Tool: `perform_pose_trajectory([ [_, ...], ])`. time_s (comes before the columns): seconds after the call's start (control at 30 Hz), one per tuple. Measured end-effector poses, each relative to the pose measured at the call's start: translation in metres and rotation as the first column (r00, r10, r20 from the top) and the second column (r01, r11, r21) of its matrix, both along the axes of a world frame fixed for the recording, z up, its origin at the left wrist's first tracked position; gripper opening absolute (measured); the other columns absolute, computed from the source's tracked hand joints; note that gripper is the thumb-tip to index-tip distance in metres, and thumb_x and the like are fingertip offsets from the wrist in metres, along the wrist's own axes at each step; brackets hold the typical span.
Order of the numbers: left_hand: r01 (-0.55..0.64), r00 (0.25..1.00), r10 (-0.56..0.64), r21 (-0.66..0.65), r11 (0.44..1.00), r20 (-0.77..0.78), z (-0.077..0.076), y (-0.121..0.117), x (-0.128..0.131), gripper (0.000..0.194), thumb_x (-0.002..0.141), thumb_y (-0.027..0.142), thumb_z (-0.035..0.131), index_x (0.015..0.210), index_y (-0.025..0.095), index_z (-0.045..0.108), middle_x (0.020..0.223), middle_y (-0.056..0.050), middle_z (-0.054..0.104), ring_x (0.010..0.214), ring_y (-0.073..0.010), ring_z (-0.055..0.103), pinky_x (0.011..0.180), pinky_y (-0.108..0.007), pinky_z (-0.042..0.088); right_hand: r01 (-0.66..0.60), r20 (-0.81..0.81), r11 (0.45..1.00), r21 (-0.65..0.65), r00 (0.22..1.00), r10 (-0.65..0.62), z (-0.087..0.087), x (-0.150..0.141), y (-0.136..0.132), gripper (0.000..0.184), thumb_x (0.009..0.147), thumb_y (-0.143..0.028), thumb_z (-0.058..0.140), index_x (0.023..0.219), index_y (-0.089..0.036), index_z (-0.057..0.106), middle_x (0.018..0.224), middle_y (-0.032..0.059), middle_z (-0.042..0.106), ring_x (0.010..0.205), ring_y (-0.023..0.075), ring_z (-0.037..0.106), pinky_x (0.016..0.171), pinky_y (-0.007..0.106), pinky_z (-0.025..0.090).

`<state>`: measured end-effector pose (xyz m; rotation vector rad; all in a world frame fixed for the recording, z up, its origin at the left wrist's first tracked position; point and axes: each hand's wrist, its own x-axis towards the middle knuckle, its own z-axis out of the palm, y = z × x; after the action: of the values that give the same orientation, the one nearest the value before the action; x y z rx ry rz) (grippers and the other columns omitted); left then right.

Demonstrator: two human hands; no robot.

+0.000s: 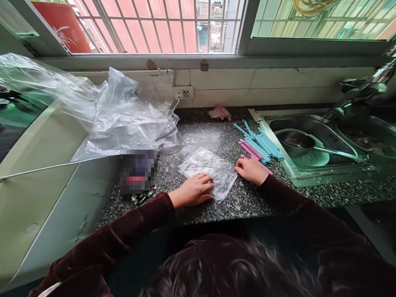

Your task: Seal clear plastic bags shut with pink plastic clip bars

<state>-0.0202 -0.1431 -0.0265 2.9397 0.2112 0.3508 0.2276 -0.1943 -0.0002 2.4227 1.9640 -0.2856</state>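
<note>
A clear, crinkled plastic bag (206, 161) lies flat on the speckled counter in front of me. My left hand (194, 190) rests palm down across its lower left part, fingers stretched out and slightly apart. At the bag's right corner, my right hand (253, 170) has its fingers curled together, apparently pinching the edge; the fingertips are partly hidden. Right beside that hand are several pink bag-sealing clips (250, 149), with one pink end showing under the wrist. A loose pile of light blue clips (262, 144) lies just beyond them.
Large clear plastic sheeting (123, 119) covers the back left, by a pale box-like panel (102, 185). A blurred-out item (138, 171) sits near it. More pink clips (220, 112) lie by the wall. On the right, a sink (291, 175) holds a long-handled pan (293, 139).
</note>
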Motion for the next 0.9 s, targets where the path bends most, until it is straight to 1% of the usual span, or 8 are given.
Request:
perform_pose_trajectory([
  [0.23, -0.158, 0.981, 0.17, -0.127, 0.979, 0.092, 0.01, 0.0, 0.001, 0.029, 0.085, 0.038, 0.05, 0.101, 0.015, 0.06, 0.101, -0.01, 0.061, 0.093, -0.0194, 0.056, 0.081, -0.031, 0.047, -0.016, -0.121, 0.991, 0.13, 0.992, 0.032, 0.013, -0.004, -0.004, 0.014, 0.079, -0.025, 0.049, 0.076, -0.018, 0.062, 0.069, 0.0029, 0.066, 0.065, 0.0143, 0.057, 0.056, 0.024, 0.032],
  [0.33, -0.109, 0.987, 0.113, -0.044, 0.993, 0.116, 0.007, -0.012, -0.003, 0.049, 0.079, 0.051, 0.054, 0.11, 0.014, 0.058, 0.111, -0.014, 0.059, 0.101, -0.0246, 0.053, 0.086, -0.037, 0.045, 0.028, -0.373, 0.988, 0.151, 0.927, 0.03, 0.016, 0.001, -0.008, 0.012, 0.073, -0.024, 0.051, 0.065, -0.017, 0.056, 0.058, 0.0003, 0.059, 0.055, 0.0116, 0.05, 0.054, 0.024, 0.033],
  [0.4, -0.1, 0.989, 0.096, 0.031, 0.994, 0.115, -0.002, -0.022, -0.008, 0.059, 0.076, 0.056, 0.055, 0.117, 0.014, 0.054, 0.118, -0.016, 0.057, 0.108, -0.0274, 0.051, 0.091, -0.041, 0.043, 0.087, -0.634, 0.991, 0.1, 0.773, -0.004, 0.015, 0.006, -0.011, 0.015, 0.069, -0.027, 0.053, 0.059, -0.018, 0.052, 0.05, -0.003, 0.051, 0.048, 0.009, 0.043, 0.049, 0.023, 0.031],
  [0.47, -0.118, 0.984, 0.104, 0.096, 0.988, 0.143, -0.01, -0.03, -0.012, 0.058, 0.078, 0.056, 0.052, 0.118, 0.014, 0.054, 0.12, -0.016, 0.056, 0.11, -0.027, 0.051, 0.093, -0.041, 0.041, 0.162, -0.837, 0.987, -0.009, 0.538, -0.096, 0.014, 0.009, -0.016, 0.019, 0.066, -0.034, 0.057, 0.057, -0.018, 0.05, 0.045, -0.0059, 0.045, 0.041, 0.0065, 0.036, 0.043, 0.022, 0.025],
  [0.53, -0.156, 0.974, 0.125, 0.16, 0.975, 0.189, -0.016, -0.032, -0.013, 0.051, 0.082, 0.05, 0.05, 0.117, 0.014, 0.055, 0.119, -0.015, 0.058, 0.109, -0.026, 0.052, 0.094, -0.04, 0.04, 0.231, -0.925, 0.966, -0.119, 0.328, -0.193, 0.013, 0.01, -0.022, 0.022, 0.061, -0.037, 0.061, 0.058, -0.018, 0.049, 0.044, -0.0071, 0.042, 0.038, 0.0047, 0.032, 0.04, 0.02, 0.019],
  [0.6, -0.194, 0.964, 0.145, 0.218, 0.957, 0.222, -0.017, -0.029, -0.01, 0.041, 0.085, 0.042, 0.048, 0.116, 0.016, 0.056, 0.117, -0.014, 0.059, 0.107, -0.0246, 0.053, 0.094, -0.039, 0.04, 0.292, -0.951, 0.937, -0.19, 0.183, -0.25, 0.015, 0.008, -0.028, 0.024, 0.056, -0.035, 0.065, 0.058, -0.018, 0.048, 0.044, -0.0073, 0.043, 0.038, 0.0038, 0.031, 0.039, 0.019, 0.016],
  [0.77, -0.216, 0.957, 0.146, 0.282, 0.935, 0.251, -0.013, -0.016, 0.002, 0.028, 0.088, 0.027, 0.045, 0.108, 0.017, 0.06, 0.111, -0.012, 0.062, 0.099, -0.022, 0.056, 0.088, -0.036, 0.043, 0.386, -0.96, 0.879, -0.278, -0.072, -0.272, 0.026, -0.002, -0.042, 0.024, 0.054, -0.03, 0.068, 0.06, -0.018, 0.047, 0.048, -0.0063, 0.047, 0.041, 0.004, 0.038, 0.04, 0.017, 0.023],
  [0.9, -0.216, 0.955, 0.171, 0.172, 0.961, 0.241, -0.012, -0.02, -0.002, 0.028, 0.086, 0.028, 0.046, 0.107, 0.015, 0.06, 0.109, -0.013, 0.061, 0.099, -0.0224, 0.055, 0.087, -0.036, 0.043, 0.395, -0.953, 0.867, -0.303, -0.152, -0.264, 0.028, -0.007, -0.058, 0.021, 0.06, -0.03, 0.065, 0.062, -0.017, 0.049, 0.055, -0.0032, 0.055, 0.044, 0.005, 0.043, 0.041, 0.018, 0.029],
])
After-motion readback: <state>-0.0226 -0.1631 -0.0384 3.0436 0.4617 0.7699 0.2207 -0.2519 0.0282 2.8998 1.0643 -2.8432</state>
